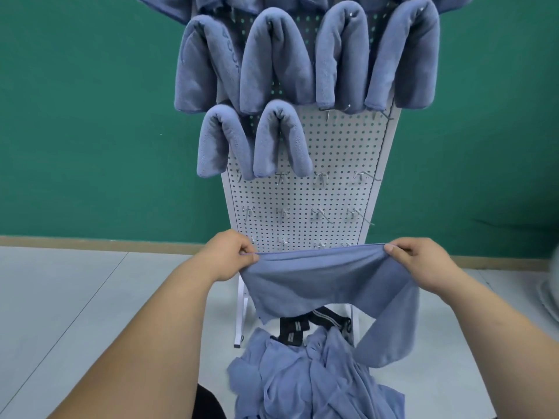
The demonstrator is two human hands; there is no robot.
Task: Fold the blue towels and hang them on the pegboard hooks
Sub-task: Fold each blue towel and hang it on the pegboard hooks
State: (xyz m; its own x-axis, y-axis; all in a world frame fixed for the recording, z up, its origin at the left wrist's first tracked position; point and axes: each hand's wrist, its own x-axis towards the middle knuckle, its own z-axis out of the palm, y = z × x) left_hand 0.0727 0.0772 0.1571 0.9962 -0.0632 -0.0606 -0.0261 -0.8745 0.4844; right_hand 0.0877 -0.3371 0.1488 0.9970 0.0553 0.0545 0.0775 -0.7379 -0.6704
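Head view: the left hand (231, 255) and the right hand (420, 261) hold a blue towel (326, 276) stretched flat between them just below the frame's centre; the left pinches the top edge at the towel's 9 o'clock end, thumb over curled fingers, and the right grips the 3 o'clock end the same way; the cloth is thin, soft and matte, its top edge taut and slightly bowed, its body sagging in shallow folds; from the right grip a long tail droops toward 5 o'clock.

At 6 o'clock a pile of towels (317, 376) lies crumpled on the pale grey floor (75, 297), all loose creases; the held towel's tail reaches down beside it; a black strap (305, 325) with grey stripes shows just above the pile.

At 12 o'clock stands a white pegboard (332, 152), sheet metal dotted with round holes, against a green wall (90, 116); 4 folded towels (275, 62) hang in a row as plump inverted U shapes, plush and thick; 2 more hung towels (281, 140) sit below, toward 10 o'clock; thin bare metal hooks (321, 178) stud the lower rows.
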